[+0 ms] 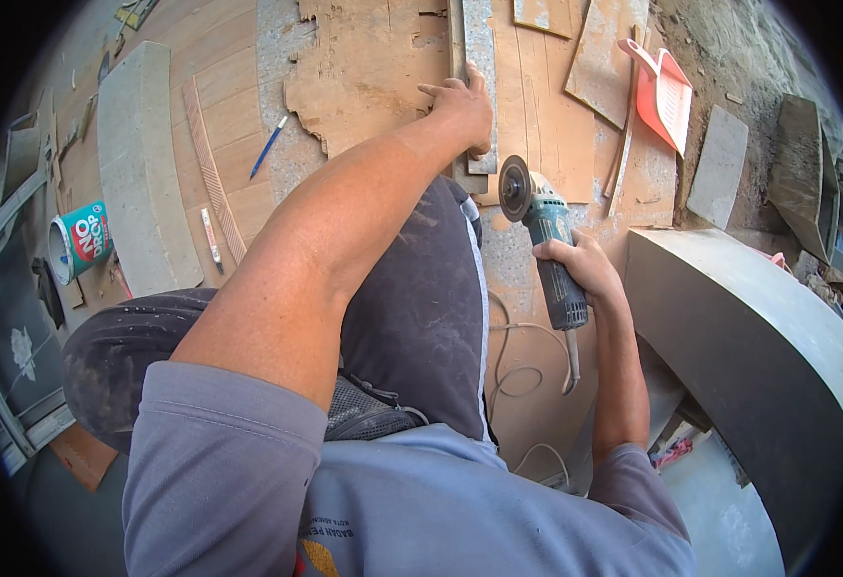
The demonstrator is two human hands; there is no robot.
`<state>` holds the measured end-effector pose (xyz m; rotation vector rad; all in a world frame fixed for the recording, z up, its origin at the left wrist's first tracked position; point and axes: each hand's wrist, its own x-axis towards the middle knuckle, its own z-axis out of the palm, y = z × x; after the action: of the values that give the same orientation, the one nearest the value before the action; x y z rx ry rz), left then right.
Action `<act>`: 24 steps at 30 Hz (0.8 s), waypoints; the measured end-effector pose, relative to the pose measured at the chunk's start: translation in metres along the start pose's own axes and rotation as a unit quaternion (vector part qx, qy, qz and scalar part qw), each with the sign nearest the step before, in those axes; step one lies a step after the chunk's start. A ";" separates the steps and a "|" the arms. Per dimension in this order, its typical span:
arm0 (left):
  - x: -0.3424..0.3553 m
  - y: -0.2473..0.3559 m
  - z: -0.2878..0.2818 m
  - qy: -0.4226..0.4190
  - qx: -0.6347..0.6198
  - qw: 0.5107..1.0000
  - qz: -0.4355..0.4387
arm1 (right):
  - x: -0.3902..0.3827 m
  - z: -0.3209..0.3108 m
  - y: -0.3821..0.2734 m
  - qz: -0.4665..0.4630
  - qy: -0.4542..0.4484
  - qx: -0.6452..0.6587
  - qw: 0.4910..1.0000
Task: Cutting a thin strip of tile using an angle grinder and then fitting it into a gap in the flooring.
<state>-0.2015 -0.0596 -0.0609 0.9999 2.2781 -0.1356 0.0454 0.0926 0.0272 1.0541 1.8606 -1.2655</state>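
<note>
My right hand (580,264) is wrapped around the body of a teal and dark angle grinder (554,252). Its thin round disc (515,188) points up and to the left, just right of a long narrow grey strip (480,58). A cable runs from the grinder's lower end. On that strip rests my left hand (465,111), fingers spread, pressing down across it, with the palm side hidden. Beside the strip on the left lies a thin board with a ragged, broken edge (354,77).
A pink dustpan (667,101) and loose tile pieces (719,163) lie at the right. On the left are a blue pen (269,147), a white marker (212,240), a long grey plank (143,163) and a teal-red can (82,242). A large grey curved panel (748,298) stands near my right arm.
</note>
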 end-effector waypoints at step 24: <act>0.002 -0.001 0.005 0.018 0.001 1.000 -0.008 | -0.001 0.012 -0.024 0.017 0.005 0.023 1.000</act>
<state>-0.2008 -0.0611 -0.0662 0.9922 2.3188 -0.1282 0.0259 0.0764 0.0344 1.1139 1.8206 -1.2903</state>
